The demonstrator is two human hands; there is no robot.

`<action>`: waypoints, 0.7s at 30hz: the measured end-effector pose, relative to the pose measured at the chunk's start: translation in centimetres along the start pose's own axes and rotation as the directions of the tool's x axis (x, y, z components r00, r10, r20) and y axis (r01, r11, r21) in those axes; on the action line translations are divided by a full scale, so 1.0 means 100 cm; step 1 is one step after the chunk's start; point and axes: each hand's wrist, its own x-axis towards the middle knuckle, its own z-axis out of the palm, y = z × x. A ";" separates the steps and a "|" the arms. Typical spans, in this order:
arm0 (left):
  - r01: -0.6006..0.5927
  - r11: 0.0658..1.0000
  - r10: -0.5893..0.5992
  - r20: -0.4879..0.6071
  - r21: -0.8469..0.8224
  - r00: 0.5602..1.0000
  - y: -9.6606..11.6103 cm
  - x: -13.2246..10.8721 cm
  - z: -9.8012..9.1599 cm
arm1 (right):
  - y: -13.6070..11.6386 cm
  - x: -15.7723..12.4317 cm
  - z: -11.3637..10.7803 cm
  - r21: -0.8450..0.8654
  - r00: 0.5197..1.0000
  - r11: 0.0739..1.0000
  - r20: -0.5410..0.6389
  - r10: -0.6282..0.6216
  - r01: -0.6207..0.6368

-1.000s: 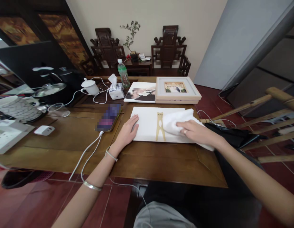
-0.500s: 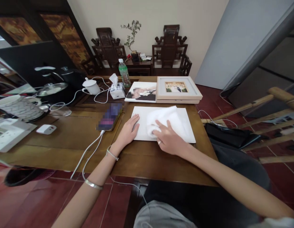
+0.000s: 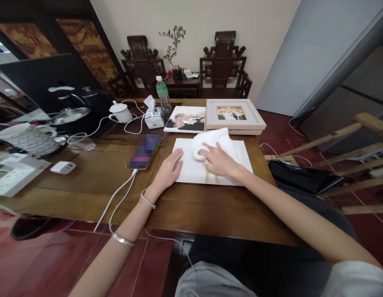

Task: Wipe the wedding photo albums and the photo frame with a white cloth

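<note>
A flat white board [image 3: 186, 173] lies on the wooden table in front of me. My left hand [image 3: 172, 168] rests flat on its left edge with the fingers stretched out. On the board is a folded white cloth [image 3: 224, 138], gripped and pressed down by my right hand [image 3: 220, 160]. Some of the cloth bunches up around my fingertips. Below my right hand, two yellowish streaks [image 3: 206, 176] show on the board's near part. The board's middle is hidden under cloth and hand.
Behind the board lie a photo print [image 3: 186, 119] and a pale framed picture [image 3: 236, 115]. A phone [image 3: 144, 152] on a charging cable is to the left, with a tissue box [image 3: 154, 118], green bottle [image 3: 163, 95], lidded cup [image 3: 121, 112] and power strip [image 3: 16, 175] farther off.
My right hand and the cloth have moved away from me, up the board. Yellowish streaks on the board's near part now show. My left hand stays in place.
</note>
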 end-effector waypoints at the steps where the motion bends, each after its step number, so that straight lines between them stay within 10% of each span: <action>1: -0.001 1.000 0.001 -0.005 -0.004 1.000 0.000 0.000 0.000 | 0.003 0.008 0.002 -0.019 1.000 1.000 -0.019 0.017 -0.017; 6: -0.018 1.000 0.018 -0.017 -0.022 1.000 -0.003 0.000 0.002 | -0.014 0.012 0.014 -0.093 0.997 0.993 -0.025 0.074 -0.076; 15: -0.021 1.000 0.021 0.000 -0.004 1.000 -0.001 0.001 0.000 | -0.085 -0.067 0.002 0.051 0.981 0.988 0.119 -0.151 0.146; 21: -0.017 1.000 0.017 0.002 -0.005 1.000 -0.002 0.001 0.002 | -0.059 -0.043 -0.008 0.060 0.993 0.995 0.086 -0.081 0.076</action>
